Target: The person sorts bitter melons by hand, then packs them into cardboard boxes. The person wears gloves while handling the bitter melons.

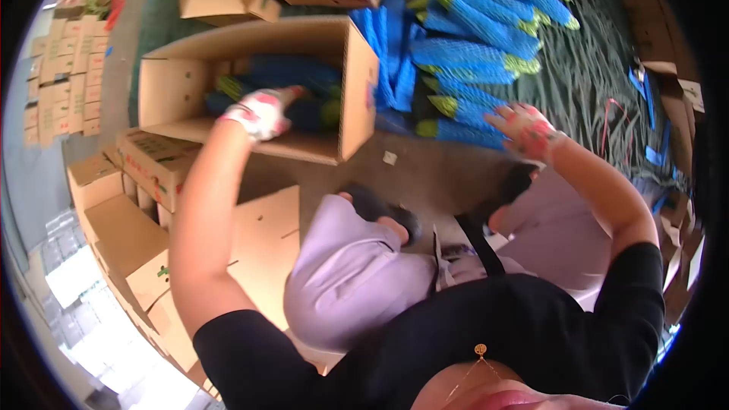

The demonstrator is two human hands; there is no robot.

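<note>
Far left, flat cartons (pixel 64 68) stand in stacks. Next comes the open box (pixel 357 83), tipped on its side with its mouth toward the person. The gloved left hand (pixel 262 112) is inside that mouth, fingers laid on the blue-netted pieces (pixel 296 76) already lying there. Whether it is closed around one I cannot tell, since the glove hides the fingertips.

Just right of the box, on the dark cloth, is the pile (pixel 471 53) of the same netted pieces. Their long axes run roughly across the view, and the nearer ones have their green ends toward the box. The gloved right hand (pixel 528 130) is at the pile's near edge with its fingers spread and holding nothing. The closest piece (pixel 456 130) lies just to its left — so the right hand is much the nearer of the two.
</note>
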